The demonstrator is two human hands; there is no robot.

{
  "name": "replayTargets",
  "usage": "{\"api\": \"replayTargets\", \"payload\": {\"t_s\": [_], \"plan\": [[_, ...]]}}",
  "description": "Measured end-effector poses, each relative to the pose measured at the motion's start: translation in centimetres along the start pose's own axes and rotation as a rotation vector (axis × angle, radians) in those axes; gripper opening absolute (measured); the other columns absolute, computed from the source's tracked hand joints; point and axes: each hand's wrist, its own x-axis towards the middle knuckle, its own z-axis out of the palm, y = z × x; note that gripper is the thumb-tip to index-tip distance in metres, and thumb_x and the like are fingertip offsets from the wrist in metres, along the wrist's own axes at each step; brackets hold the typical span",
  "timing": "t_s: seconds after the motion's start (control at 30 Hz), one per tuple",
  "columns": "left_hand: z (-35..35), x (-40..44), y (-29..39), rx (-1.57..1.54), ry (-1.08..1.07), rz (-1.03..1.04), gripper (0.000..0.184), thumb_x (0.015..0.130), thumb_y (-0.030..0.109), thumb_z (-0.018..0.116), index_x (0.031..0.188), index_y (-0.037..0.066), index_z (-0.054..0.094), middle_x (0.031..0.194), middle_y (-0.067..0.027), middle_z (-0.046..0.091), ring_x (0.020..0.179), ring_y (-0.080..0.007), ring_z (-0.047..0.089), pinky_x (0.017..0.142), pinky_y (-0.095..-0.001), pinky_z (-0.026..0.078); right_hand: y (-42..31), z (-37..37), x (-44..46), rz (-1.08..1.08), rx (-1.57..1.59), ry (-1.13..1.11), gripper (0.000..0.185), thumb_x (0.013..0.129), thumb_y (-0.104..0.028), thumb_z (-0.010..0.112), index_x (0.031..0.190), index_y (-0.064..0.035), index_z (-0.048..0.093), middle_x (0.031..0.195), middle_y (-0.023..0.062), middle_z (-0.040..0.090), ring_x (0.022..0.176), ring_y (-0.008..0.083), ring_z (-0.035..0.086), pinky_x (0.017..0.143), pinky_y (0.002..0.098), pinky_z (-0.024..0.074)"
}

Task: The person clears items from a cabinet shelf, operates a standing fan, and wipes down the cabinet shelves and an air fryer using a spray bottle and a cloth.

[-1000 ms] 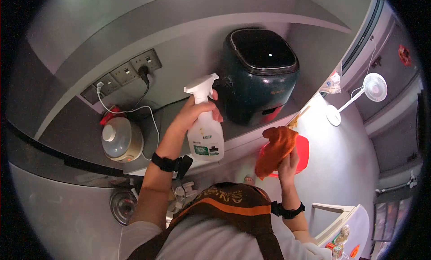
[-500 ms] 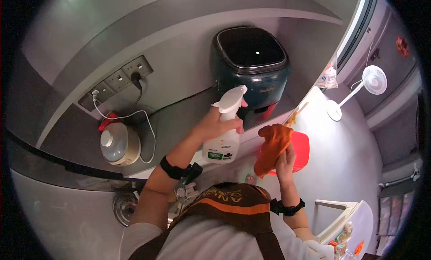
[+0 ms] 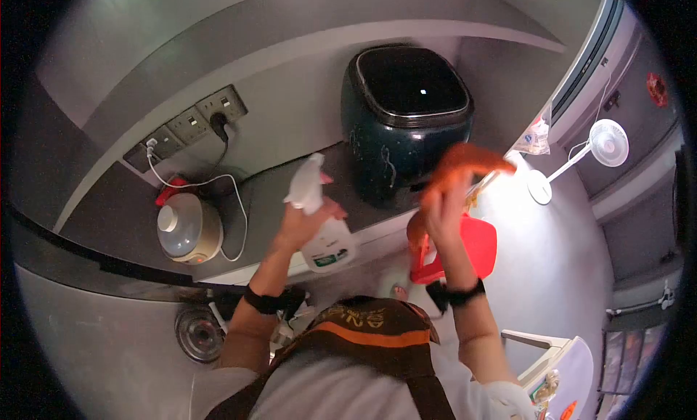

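Note:
My left hand [image 3: 299, 225] is closed round a white spray bottle [image 3: 328, 247], held upright with its nozzle up, left of a dark green air fryer [image 3: 369, 148]. Wet white streaks run down the air fryer's side. In my right hand [image 3: 444, 220] is an orange cloth [image 3: 465, 167], blurred by motion, in front of the air fryer's right lower side. Whether the cloth touches it I cannot tell.
On the counter at left stands a small cooker with a clear lid [image 3: 190, 227], its white cable running to the wall sockets [image 3: 190, 126]. A red stool [image 3: 475, 247] stands below the counter edge. Farther right are a white fan [image 3: 608, 143] and a white folding chair [image 3: 566, 369].
The spray bottle in my left hand has moved left, away from the air fryer, uncovering the streaks. My right hand has raised the orange cloth up towards the air fryer.

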Motion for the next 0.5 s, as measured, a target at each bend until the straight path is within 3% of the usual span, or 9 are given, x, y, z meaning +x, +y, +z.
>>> {"api": "replayTargets", "payload": {"t_s": [0.03,0.07,0.13,0.23,0.3,0.37,0.4,0.47,0.5], "plan": [[-1.5,-0.6,-0.9,0.029,0.051,0.003,0.044,0.081,-0.004,0.057,0.121,0.004,0.041,0.074,-0.0085,0.063,0.074,-0.0190,0.065,0.070,-0.0340,0.052,-1.0,1.9,1.6,-0.084,-0.126,0.058,0.049,0.081,-0.022,0.061,0.125,-0.0065,0.047,0.132,0.0295,0.036,0.124,0.0495,0.031,0.105,0.0563,0.0222],[-2.8,-1.3,-1.3,0.135,0.124,-0.030,0.044,0.081,-0.003,0.056,0.121,0.004,0.040,0.074,-0.0085,0.063,0.075,-0.0192,0.065,0.071,-0.0340,0.052,-1.5,2.9,2.0,-0.089,-0.125,0.057,0.049,0.081,-0.022,0.061,0.125,-0.0065,0.047,0.132,0.0295,0.036,0.124,0.0495,0.031,0.105,0.0563,0.0222],[-5.4,-2.1,-1.5,0.242,0.209,-0.034,0.044,0.080,-0.003,0.056,0.120,0.003,0.040,0.073,-0.0086,0.063,0.075,-0.0194,0.065,0.072,-0.0340,0.052,-2.0,5.2,3.8,-0.337,-0.173,0.368,0.048,0.078,-0.029,0.063,0.122,-0.0133,0.052,0.139,0.0294,0.027,0.128,0.0525,0.023,0.103,0.0667,0.0145],[-8.5,-3.2,-1.3,0.113,0.314,0.068,0.045,0.079,-0.001,0.056,0.121,0.001,0.040,0.073,-0.0087,0.063,0.075,-0.0195,0.065,0.073,-0.0341,0.051,-3.1,5.8,3.5,-0.487,-0.377,0.208,0.046,0.078,-0.033,0.063,0.121,-0.0187,0.055,0.140,0.0236,0.029,0.129,0.0470,0.025,0.099,0.0710,0.0130],[-9.9,-3.3,-1.1,0.143,0.409,0.100,0.047,0.077,-0.001,0.056,0.122,0.000,0.041,0.074,-0.0096,0.063,0.076,-0.0197,0.065,0.072,-0.0339,0.051,-4.5,6.1,4.0,-0.636,-0.510,0.119,0.045,0.080,-0.032,0.059,0.123,-0.0179,0.055,0.139,0.0177,0.034,0.131,0.0406,0.026,0.104,0.0650,0.0146],[-10.5,-2.9,-1.6,0.146,0.437,0.136,0.047,0.077,-0.001,0.056,0.122,-0.001,0.043,0.074,-0.0097,0.063,0.073,-0.0192,0.065,0.072,-0.0338,0.051,-6.4,6.8,6.1,-0.394,-0.426,-0.849,0.045,0.083,-0.031,0.052,0.124,-0.0148,0.055,0.136,0.0132,0.040,0.129,0.0352,0.029,0.106,0.0595,0.0160],[-10.8,-2.8,-2.1,0.227,0.463,0.149,0.046,0.077,0.000,0.056,0.121,-0.001,0.043,0.073,-0.0085,0.063,0.072,-0.0185,0.065,0.071,-0.0334,0.051,-8.2,7.6,7.4,-0.822,-0.726,-0.310,0.040,0.078,-0.023,0.057,0.115,-0.0075,0.058,0.120,0.0140,0.051,0.123,0.0282,0.039,0.108,0.0510,0.0203],[-11.7,-2.4,-2.4,0.313,0.483,0.165,0.045,0.077,0.001,0.057,0.121,-0.001,0.043,0.073,-0.0073,0.062,0.072,-0.0177,0.064,0.070,-0.0330,0.052,-12.9,8.6,12.2,-0.659,-0.975,-0.281,0.042,0.079,-0.020,0.055,0.117,-0.0033,0.056,0.121,0.0166,0.050,0.122,0.0307,0.040,0.109,0.0490,0.0199],[-11.9,-2.2,-2.7,0.335,0.493,0.222,0.046,0.077,0.001,0.059,0.120,0.000,0.044,0.072,-0.0058,0.062,0.071,-0.0163,0.064,0.070,-0.0319,0.051,-14.2,9.9,15.0,-0.503,-0.903,-0.249,0.041,0.080,-0.019,0.053,0.117,-0.0016,0.056,0.124,0.0185,0.049,0.124,0.0315,0.039,0.109,0.0483,0.0201]]}}
